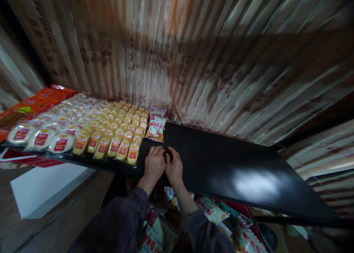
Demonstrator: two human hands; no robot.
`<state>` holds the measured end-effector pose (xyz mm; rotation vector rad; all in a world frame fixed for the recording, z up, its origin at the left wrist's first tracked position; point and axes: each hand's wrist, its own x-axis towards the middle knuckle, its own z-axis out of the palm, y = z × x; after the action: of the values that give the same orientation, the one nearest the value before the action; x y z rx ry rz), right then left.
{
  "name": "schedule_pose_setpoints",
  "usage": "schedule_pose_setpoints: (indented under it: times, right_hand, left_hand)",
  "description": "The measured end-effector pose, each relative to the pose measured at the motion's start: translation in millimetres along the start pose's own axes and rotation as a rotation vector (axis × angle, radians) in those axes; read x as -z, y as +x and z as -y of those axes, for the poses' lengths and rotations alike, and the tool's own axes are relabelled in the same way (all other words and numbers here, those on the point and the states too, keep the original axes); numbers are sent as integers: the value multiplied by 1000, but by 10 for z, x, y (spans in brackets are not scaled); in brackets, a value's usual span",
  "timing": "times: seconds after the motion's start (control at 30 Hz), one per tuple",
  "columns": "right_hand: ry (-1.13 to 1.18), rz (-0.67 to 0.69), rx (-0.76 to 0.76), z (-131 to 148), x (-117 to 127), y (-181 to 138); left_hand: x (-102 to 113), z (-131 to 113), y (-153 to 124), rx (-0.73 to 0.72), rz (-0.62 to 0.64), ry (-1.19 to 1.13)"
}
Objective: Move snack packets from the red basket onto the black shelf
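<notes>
Both my hands are side by side over the front part of a black shelf (221, 160). My left hand (155, 165) has its fingers folded inward; whatever they hold, if anything, is hidden. My right hand (174, 167) is loosely curved, with a dark gap between thumb and fingers and nothing visible in it. Just beyond my hands, a short row of white snack packets (156, 127) with red lettering lies overlapping on the shelf. Left of my left hand, wrapped yellow cakes (114, 146) with red labels stand in rows.
Round white wrapped cakes (62, 143) and orange packs (35, 105) fill the shelf's left end. Below my arms, a red basket (250, 216) holds more snack packets (157, 232). A white box (49, 188) sits low on the left. Printed, pleated sheeting (171, 61) hangs behind the shelf.
</notes>
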<state>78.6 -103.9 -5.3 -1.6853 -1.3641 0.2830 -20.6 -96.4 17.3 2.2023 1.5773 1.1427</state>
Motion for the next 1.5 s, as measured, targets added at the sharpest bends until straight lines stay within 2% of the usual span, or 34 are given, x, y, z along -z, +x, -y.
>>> schedule_pose_setpoints:
  times: [0.1,0.17,0.23,0.4,0.53,0.7,0.8,0.93,1.1,1.2,1.33,1.43,1.5]
  right_hand:
    - [17,18,-3,20,96,-133]
    - [30,35,10,22,161,-230]
    - [42,53,30,17,222,-339]
    - [68,85,100,-16,369,-677]
    - [87,105,134,-42,496,-958]
    - [51,172,156,-67,675,-1273]
    - [-57,218,104,-125,786,-1487]
    - [-179,262,70,-238,925,-1750]
    - [-196,308,44,-309,1039,-1893]
    - [-219,343,-9,-302,1042,-1940]
    - [-269,344,-48,-304,1003,-2021]
    - [-276,346,-70,-334,973,-2051]
    - [-273,350,-86,-354,955,-2053]
  left_hand:
    - [35,-81,-138,16,73,30]
    - [28,-128,-267,-22,94,51]
    - [-15,-161,-435,-70,94,76]
    - [-155,-197,-919,-71,29,106]
    - [-124,-252,-1196,-134,57,57]
    - [-77,-360,-1521,-77,100,12]
    - [-115,-412,-1798,-18,182,-4]
    - [-129,-480,-2093,5,367,-16]
    - [-30,-547,-2109,-34,454,0]
    - [36,-551,-2077,18,397,49]
    - [100,-476,-2155,162,265,119]
    - [132,-355,-2282,257,232,94]
    - [145,-278,-2377,264,232,25]
